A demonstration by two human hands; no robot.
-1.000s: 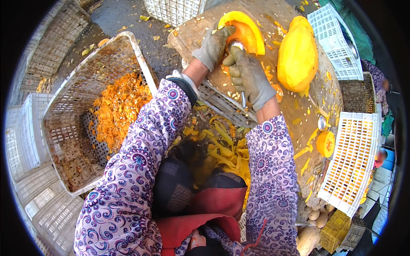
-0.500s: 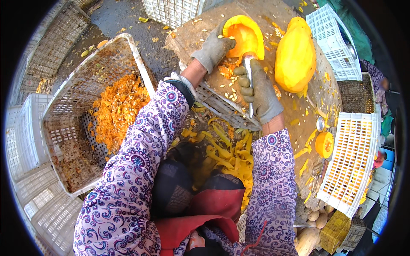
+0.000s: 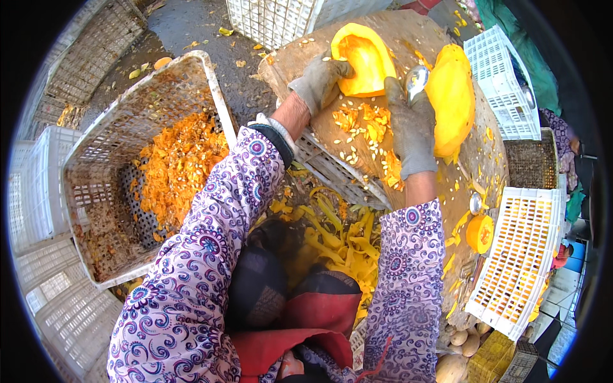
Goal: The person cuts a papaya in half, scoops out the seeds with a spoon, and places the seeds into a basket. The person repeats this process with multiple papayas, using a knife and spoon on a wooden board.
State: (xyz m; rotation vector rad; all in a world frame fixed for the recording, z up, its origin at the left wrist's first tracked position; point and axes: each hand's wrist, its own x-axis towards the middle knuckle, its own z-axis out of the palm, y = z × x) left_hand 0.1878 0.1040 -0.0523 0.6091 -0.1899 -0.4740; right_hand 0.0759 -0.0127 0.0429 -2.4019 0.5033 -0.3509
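And here is the hollowed pumpkin piece (image 3: pixel 381 80), tipped up toward the top of the round desk (image 3: pixel 447 182), its scooped yellow-orange inside open to view! The left hand (image 3: pixel 318 82), in a grey glove, has it by the left edge, fingers clasped on the rim. Across at its lower right edge, the gloved right hand (image 3: pixel 412 127) comes in close, fingers closed around a metal spoon (image 3: pixel 418 78), the shiny bowl poking out above them; whether that glove touches the piece, one cannot tell. Just below, between the hands, sit clumps of orange pulp (image 3: pixel 377 122) among scattered pale seeds. Right beside the spoon, a big peeled yellow squash (image 3: pixel 454 102) lies on the desk. Farther down that side, a second spoon (image 3: pixel 476 203) and a cut orange chunk (image 3: pixel 479 233), near a white slotted crate (image 3: pixel 518 255). Over on the left, a grimy crate (image 3: pixel 218 96) carries a heap of seedy pulp (image 3: pixel 182 166), and yellow peelings (image 3: pixel 345 239) pile up by the person's knees.
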